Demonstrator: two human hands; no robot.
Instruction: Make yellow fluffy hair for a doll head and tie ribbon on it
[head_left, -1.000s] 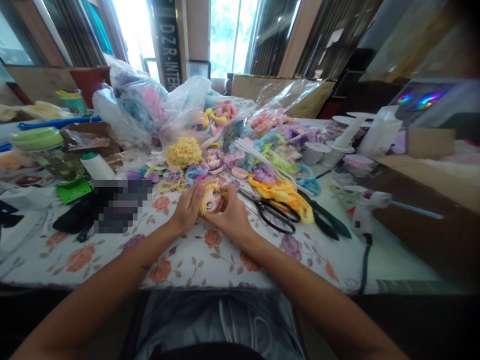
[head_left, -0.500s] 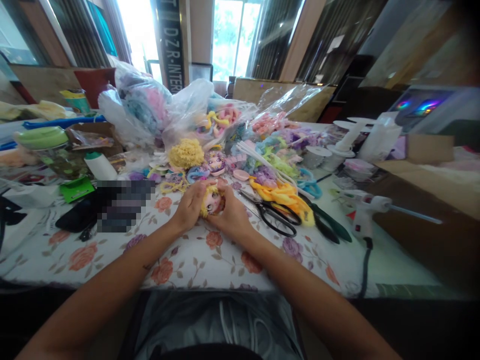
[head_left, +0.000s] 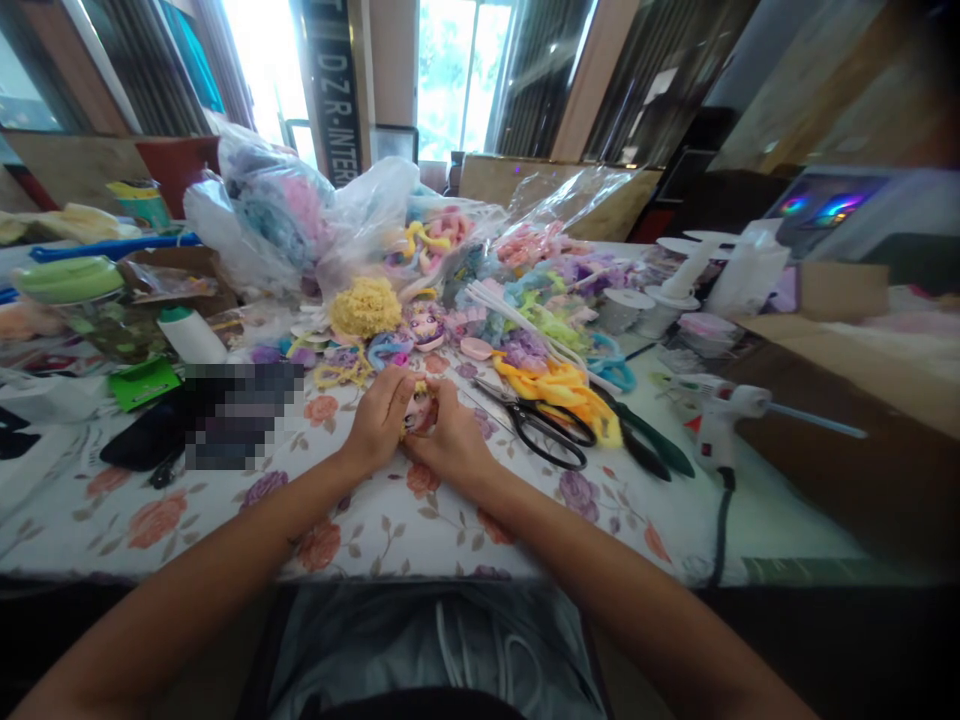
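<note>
A small doll head (head_left: pixel 421 411) with a painted face and fuzzy yellow hair is held between my two hands above the flowered tablecloth (head_left: pixel 330 540). My left hand (head_left: pixel 381 415) wraps round its left side, fingers closed. From the right, my right hand (head_left: pixel 452 430) grips it too, thumb low and fingers over the top, so much of the head is hidden. Just right of my hands lie black-handled scissors (head_left: pixel 551 430) and yellow-orange fuzzy strips (head_left: pixel 555 385). Beyond my hands sit a second doll head (head_left: pixel 427 324) with purple hair and a yellow yarn ball (head_left: pixel 366 308).
A glue gun (head_left: pixel 727 415) with its cord stands at the right, beside a cardboard box (head_left: pixel 825 400). Green-handled pliers (head_left: pixel 652 440) lie nearer. At left are a thread cone (head_left: pixel 191 337) and a lidded jar (head_left: pixel 75 285). Plastic bags (head_left: pixel 277 205) of fuzzy strips pile up behind.
Both hands have closed further round the doll head, which is turned so that less of its face shows. The whole view has shifted slightly.
</note>
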